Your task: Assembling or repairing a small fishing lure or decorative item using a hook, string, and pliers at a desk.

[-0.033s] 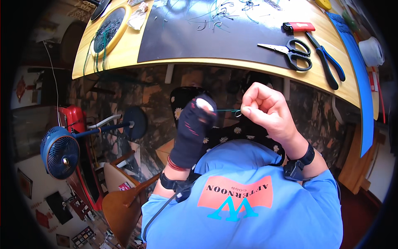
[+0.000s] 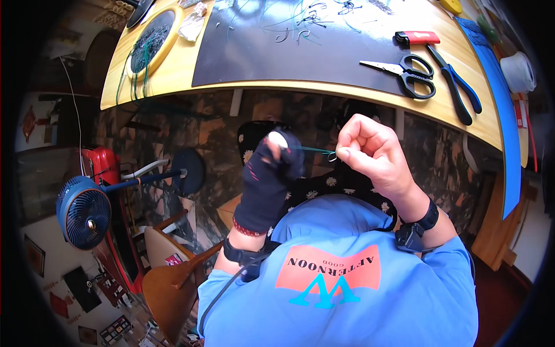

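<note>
My left hand, in a black glove with bared fingertips, is closed on a green fishing line; motion smears its fingers. The line runs taut across to my bare right hand, whose thumb and forefinger pinch a small fish hook. Part of the hook shows beside the fingertips; the rest is hidden. Both hands are above my lap, just short of the table's front edge. Several loose fish hooks, some with green line, lie on the dark mat.
Scissors, blue-and-black pliers and a red lighter lie at the table's right. A round yellow-rimmed tray of hooks with trailing lines stands at the left. A blue fan stands on the floor side, left.
My left hand has turned and shifted slightly left and up, drawing its end of the line higher. The right hand keeps its place.
</note>
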A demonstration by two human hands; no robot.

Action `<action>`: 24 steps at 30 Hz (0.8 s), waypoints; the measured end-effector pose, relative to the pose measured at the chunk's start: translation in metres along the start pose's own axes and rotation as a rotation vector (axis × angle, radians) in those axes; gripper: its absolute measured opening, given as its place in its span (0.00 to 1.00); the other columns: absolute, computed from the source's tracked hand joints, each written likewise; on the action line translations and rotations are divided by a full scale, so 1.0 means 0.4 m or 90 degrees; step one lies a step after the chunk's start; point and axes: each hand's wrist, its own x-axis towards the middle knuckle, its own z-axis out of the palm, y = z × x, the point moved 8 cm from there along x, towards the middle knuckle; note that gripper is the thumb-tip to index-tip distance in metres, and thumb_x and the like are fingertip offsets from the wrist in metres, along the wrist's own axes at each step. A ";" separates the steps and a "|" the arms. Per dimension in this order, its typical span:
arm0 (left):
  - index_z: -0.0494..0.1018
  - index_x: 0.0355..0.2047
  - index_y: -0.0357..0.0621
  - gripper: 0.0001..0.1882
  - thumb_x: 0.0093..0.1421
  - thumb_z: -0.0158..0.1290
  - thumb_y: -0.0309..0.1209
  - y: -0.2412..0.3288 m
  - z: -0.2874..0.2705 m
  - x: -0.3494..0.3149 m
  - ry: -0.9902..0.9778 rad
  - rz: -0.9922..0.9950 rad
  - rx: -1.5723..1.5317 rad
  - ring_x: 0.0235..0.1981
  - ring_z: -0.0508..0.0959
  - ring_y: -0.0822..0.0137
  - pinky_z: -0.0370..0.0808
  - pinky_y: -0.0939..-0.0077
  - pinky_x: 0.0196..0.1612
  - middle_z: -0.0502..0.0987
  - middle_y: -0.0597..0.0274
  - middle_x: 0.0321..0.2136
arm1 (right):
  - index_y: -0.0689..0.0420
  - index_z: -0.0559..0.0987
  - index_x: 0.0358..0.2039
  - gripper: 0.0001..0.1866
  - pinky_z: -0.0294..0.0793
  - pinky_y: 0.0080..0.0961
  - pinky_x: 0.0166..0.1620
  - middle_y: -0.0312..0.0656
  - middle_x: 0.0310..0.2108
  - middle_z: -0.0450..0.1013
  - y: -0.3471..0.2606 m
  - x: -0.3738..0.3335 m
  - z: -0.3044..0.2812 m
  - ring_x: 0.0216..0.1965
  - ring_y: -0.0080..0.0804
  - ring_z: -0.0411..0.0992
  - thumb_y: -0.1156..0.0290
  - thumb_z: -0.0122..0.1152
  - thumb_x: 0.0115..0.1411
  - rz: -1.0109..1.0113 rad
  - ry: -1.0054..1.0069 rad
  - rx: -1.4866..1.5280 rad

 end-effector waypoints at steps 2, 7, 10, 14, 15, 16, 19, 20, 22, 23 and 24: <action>0.71 0.56 0.48 0.32 0.65 0.48 0.59 0.002 0.044 -0.009 -0.047 -0.063 -0.261 0.21 0.61 0.77 0.60 0.79 0.26 0.64 0.73 0.24 | 0.58 0.74 0.33 0.03 0.56 0.12 0.25 0.22 0.22 0.64 0.003 0.002 0.005 0.23 0.06 0.59 0.76 0.60 0.62 0.002 -0.001 0.003; 0.50 0.70 0.46 0.43 0.66 0.45 0.61 0.011 0.099 -0.053 -0.128 -0.001 -0.019 0.24 0.66 0.78 0.64 0.82 0.27 0.73 0.68 0.35 | 0.58 0.73 0.31 0.06 0.57 0.17 0.22 0.30 0.16 0.61 -0.039 0.000 0.007 0.18 0.13 0.60 0.81 0.61 0.57 -0.158 0.078 -0.365; 0.44 0.72 0.46 0.45 0.67 0.45 0.60 0.048 0.125 -0.055 -0.166 0.018 -0.087 0.25 0.67 0.79 0.64 0.83 0.27 0.75 0.63 0.44 | 0.59 0.73 0.30 0.08 0.57 0.20 0.21 0.33 0.12 0.57 -0.072 -0.006 0.040 0.14 0.20 0.55 0.84 0.63 0.53 -0.378 0.071 -0.497; 0.58 0.67 0.42 0.37 0.70 0.41 0.57 0.046 0.076 -0.026 -0.197 -0.020 -0.288 0.26 0.67 0.79 0.63 0.84 0.28 0.79 0.69 0.35 | 0.59 0.73 0.30 0.07 0.56 0.19 0.21 0.32 0.14 0.59 -0.059 -0.012 0.028 0.15 0.17 0.57 0.83 0.62 0.54 -0.237 0.041 -0.417; 0.61 0.65 0.42 0.31 0.69 0.45 0.49 0.037 0.039 -0.018 -0.100 0.022 -0.004 0.27 0.69 0.77 0.66 0.82 0.30 0.78 0.69 0.33 | 0.59 0.73 0.30 0.06 0.56 0.17 0.22 0.30 0.14 0.60 -0.048 -0.009 0.024 0.16 0.14 0.57 0.82 0.61 0.56 -0.184 0.028 -0.365; 0.64 0.63 0.42 0.26 0.69 0.50 0.41 0.044 0.007 -0.014 0.000 0.062 0.279 0.27 0.70 0.75 0.68 0.80 0.32 0.76 0.68 0.31 | 0.59 0.73 0.30 0.06 0.56 0.16 0.22 0.29 0.15 0.62 -0.037 -0.007 0.022 0.17 0.12 0.58 0.82 0.61 0.57 -0.131 0.015 -0.312; 0.71 0.51 0.41 0.14 0.66 0.51 0.28 0.071 0.027 -0.030 0.017 0.297 0.573 0.29 0.73 0.71 0.72 0.76 0.35 0.74 0.65 0.31 | 0.59 0.73 0.31 0.04 0.55 0.13 0.23 0.25 0.17 0.63 -0.020 -0.005 0.017 0.18 0.08 0.58 0.80 0.59 0.60 -0.038 0.028 -0.106; 0.72 0.48 0.41 0.11 0.67 0.51 0.28 0.066 0.004 -0.034 0.053 0.271 0.515 0.30 0.74 0.70 0.72 0.75 0.34 0.73 0.63 0.32 | 0.59 0.73 0.31 0.04 0.55 0.13 0.23 0.25 0.17 0.63 -0.017 -0.005 0.016 0.18 0.08 0.58 0.80 0.59 0.60 -0.039 0.030 -0.106; 0.73 0.43 0.43 0.25 0.68 0.47 0.54 0.008 -0.010 -0.026 0.041 0.023 0.191 0.28 0.72 0.76 0.69 0.79 0.31 0.74 0.69 0.29 | 0.59 0.73 0.33 0.03 0.55 0.12 0.24 0.22 0.18 0.63 0.000 -0.001 0.018 0.19 0.07 0.57 0.79 0.58 0.61 -0.024 0.030 -0.036; 0.70 0.49 0.43 0.28 0.67 0.47 0.57 -0.016 0.013 -0.030 0.000 -0.009 0.003 0.26 0.70 0.76 0.68 0.80 0.30 0.73 0.68 0.30 | 0.59 0.73 0.33 0.03 0.55 0.12 0.24 0.22 0.18 0.63 0.001 0.000 0.019 0.19 0.07 0.57 0.79 0.58 0.61 -0.025 0.029 -0.036; 0.68 0.55 0.42 0.33 0.66 0.46 0.59 -0.029 0.039 -0.031 -0.044 -0.042 -0.185 0.24 0.69 0.75 0.66 0.81 0.28 0.72 0.67 0.31 | 0.59 0.73 0.32 0.04 0.56 0.13 0.23 0.24 0.17 0.63 -0.006 0.001 0.012 0.18 0.08 0.58 0.80 0.59 0.60 -0.052 0.051 -0.090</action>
